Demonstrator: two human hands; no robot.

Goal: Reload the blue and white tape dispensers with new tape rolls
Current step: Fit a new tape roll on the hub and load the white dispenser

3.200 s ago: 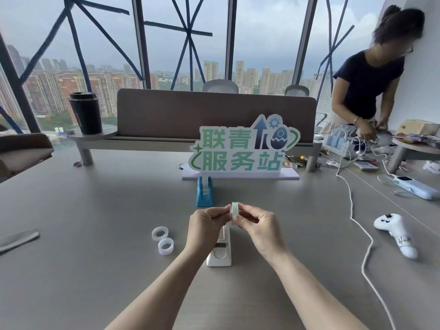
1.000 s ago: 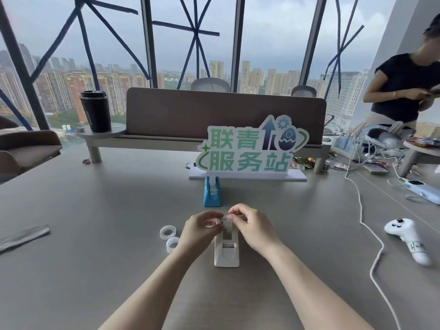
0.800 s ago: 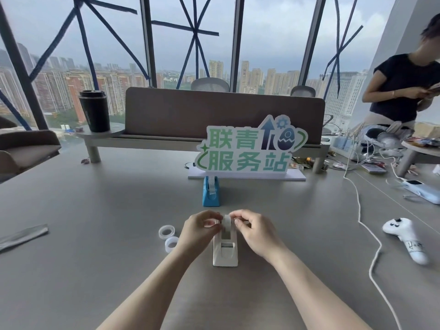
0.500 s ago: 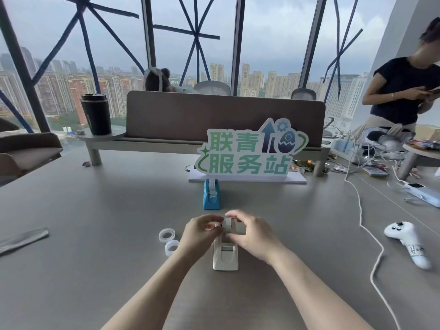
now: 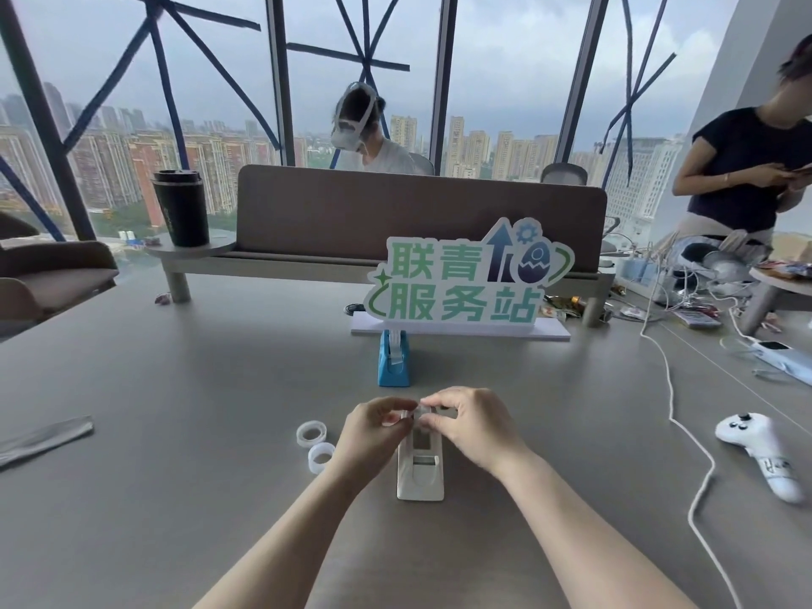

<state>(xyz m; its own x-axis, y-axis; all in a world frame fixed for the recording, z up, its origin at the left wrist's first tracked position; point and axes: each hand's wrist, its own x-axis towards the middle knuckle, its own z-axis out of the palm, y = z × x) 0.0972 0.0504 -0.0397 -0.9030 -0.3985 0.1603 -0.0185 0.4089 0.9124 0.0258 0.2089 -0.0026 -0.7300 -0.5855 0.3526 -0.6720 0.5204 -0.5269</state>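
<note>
The white dispenser (image 5: 420,470) stands nearest on the table (image 5: 184,498); at its far end the left hand (image 5: 373,428) and right hand (image 5: 468,426) pinch a small tape roll (image 5: 417,416) between their fingertips, apparently seating it, so this reload looks unfinished. Just left of the white dispenser lie two spare rolls (image 5: 317,446). Beyond it the blue dispenser (image 5: 393,359) appears already threaded with tape.
</note>
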